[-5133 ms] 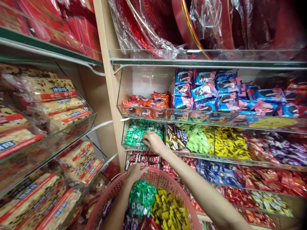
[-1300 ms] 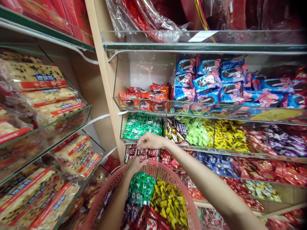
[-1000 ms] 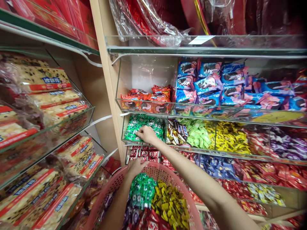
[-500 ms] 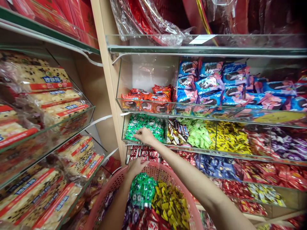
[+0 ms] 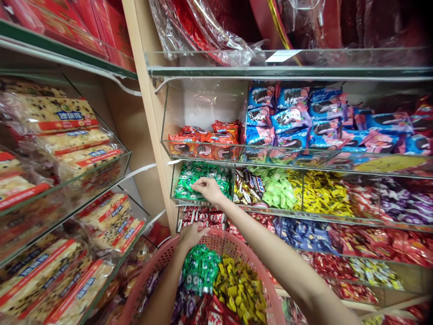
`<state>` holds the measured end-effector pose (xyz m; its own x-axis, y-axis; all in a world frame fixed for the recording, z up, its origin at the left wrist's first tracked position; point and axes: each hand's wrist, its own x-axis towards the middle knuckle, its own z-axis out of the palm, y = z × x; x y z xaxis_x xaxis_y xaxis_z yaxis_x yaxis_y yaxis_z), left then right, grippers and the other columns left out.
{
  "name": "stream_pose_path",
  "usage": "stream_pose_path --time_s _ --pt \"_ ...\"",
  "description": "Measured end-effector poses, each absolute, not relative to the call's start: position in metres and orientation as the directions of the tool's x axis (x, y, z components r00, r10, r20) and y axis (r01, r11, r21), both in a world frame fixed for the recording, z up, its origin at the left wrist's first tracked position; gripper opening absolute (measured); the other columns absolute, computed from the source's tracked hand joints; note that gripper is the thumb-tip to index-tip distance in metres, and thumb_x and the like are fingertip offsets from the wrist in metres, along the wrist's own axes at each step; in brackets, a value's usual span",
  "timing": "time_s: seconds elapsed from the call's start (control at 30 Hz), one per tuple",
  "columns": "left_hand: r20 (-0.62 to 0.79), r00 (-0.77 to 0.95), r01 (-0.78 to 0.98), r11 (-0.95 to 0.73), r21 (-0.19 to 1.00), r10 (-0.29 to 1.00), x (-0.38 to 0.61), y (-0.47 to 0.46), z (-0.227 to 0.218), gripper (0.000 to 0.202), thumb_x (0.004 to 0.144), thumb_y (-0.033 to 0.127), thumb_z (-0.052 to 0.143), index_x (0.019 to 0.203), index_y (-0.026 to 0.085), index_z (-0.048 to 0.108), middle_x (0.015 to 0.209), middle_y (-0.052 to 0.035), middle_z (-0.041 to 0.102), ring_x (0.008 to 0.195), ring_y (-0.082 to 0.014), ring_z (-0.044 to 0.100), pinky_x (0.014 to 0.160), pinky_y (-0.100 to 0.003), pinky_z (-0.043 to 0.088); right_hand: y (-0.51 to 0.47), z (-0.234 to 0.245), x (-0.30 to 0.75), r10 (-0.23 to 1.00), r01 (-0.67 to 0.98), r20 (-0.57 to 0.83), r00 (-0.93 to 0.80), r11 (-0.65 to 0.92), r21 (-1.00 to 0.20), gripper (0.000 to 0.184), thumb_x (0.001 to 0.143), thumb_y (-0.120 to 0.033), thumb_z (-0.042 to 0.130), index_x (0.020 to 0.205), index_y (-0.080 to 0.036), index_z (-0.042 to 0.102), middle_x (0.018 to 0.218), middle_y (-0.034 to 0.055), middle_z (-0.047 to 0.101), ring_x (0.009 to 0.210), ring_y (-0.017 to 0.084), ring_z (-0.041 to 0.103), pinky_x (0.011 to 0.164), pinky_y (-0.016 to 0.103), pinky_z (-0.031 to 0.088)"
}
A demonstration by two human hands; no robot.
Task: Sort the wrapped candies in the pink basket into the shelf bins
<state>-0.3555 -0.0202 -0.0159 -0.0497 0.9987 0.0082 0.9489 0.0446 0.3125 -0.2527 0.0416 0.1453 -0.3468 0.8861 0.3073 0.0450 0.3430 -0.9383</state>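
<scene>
My right hand (image 5: 210,189) is over the glass bin of green-wrapped candies (image 5: 192,174), its fingers pinched together at the surface of the pile. What lies between those fingertips, if anything, is too small to make out. Lower down, my left hand (image 5: 192,234) grips the far rim of a pink plastic basket (image 5: 248,246), fingers over the edge. In the basket are green-wrapped candies (image 5: 201,266), yellow-wrapped candies (image 5: 238,286), red packets (image 5: 219,311) and purple wrappers (image 5: 189,304). My left forearm hides part of the basket's left side.
Bins of chocolate bars (image 5: 248,183), pale green candies (image 5: 279,189) and yellow candies (image 5: 324,194) run rightward. Blue biscuit packs (image 5: 291,117) and orange-red packs (image 5: 206,142) fill the shelf above. Packaged pastries (image 5: 74,113) stand left, beyond a wooden post (image 5: 150,117). Glass edges front the shelves.
My right hand has shifted slightly right and up over the green candies, fingers still pinched. My left hand stays on the basket rim. The view has moved a little.
</scene>
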Motion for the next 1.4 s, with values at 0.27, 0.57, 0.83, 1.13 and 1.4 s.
stream_pose_path --time_s 0.27,0.57,0.83,1.13,1.4 --pt "-0.041 -0.065 0.942 0.075 0.328 0.997 -0.354 -0.022 -0.008 0.058 0.077 0.069 0.031 0.101 0.026 0.062 0.098 -0.0050 0.069 0.093 -0.0234 0.062 0.072 -0.027 0.041 0.001 0.155 -0.200 0.848 -0.081 0.208 -0.487 0.192 -0.978 0.030 0.063 -0.041 0.070 0.072 -0.016 0.058 0.055 -0.0027 0.060 0.052 0.009 0.057 0.049 0.019 0.040" --pt "-0.061 -0.069 0.938 0.085 0.335 0.996 -0.351 -0.022 -0.003 0.058 0.077 0.068 0.032 0.106 0.027 0.061 0.102 -0.0049 0.068 0.096 -0.0243 0.061 0.074 -0.028 0.042 -0.023 0.130 -0.176 0.821 -0.093 0.267 -0.504 0.256 -0.962 0.030 0.068 -0.043 0.066 0.078 -0.017 0.057 0.060 -0.0033 0.058 0.055 0.010 0.056 0.056 0.023 0.045" --pt "-0.059 -0.066 0.939 0.082 0.334 0.996 -0.352 -0.022 -0.005 0.054 0.079 0.066 0.032 0.099 0.027 0.063 0.099 -0.0039 0.069 0.094 -0.0224 0.062 0.071 -0.026 0.041 -0.037 0.108 -0.167 0.811 -0.023 0.240 -0.534 0.270 -0.963 0.023 0.073 -0.039 0.062 0.080 -0.017 0.058 0.063 -0.0020 0.059 0.058 0.011 0.056 0.058 0.024 0.043" --pt "-0.032 -0.047 0.962 0.054 0.266 0.998 -0.353 -0.022 -0.008 0.047 0.080 0.063 0.034 0.086 0.025 0.061 0.088 -0.0029 0.069 0.084 -0.0182 0.062 0.068 -0.022 0.037 -0.045 0.042 -0.159 0.808 0.102 0.018 -0.589 0.096 -0.990 0.026 0.074 -0.043 0.059 0.077 -0.018 0.056 0.055 -0.0037 0.056 0.048 0.011 0.051 0.049 0.023 0.038" --pt "-0.022 -0.049 0.961 0.053 0.271 0.999 -0.353 -0.022 -0.011 0.057 0.079 0.069 0.027 0.087 0.024 0.061 0.087 -0.0030 0.069 0.084 -0.0195 0.062 0.065 -0.023 0.036 -0.051 0.042 -0.158 0.804 0.103 0.012 -0.595 0.091 -0.991 0.020 0.073 -0.037 0.060 0.074 -0.019 0.054 0.056 -0.0035 0.056 0.051 0.012 0.053 0.050 0.023 0.039"
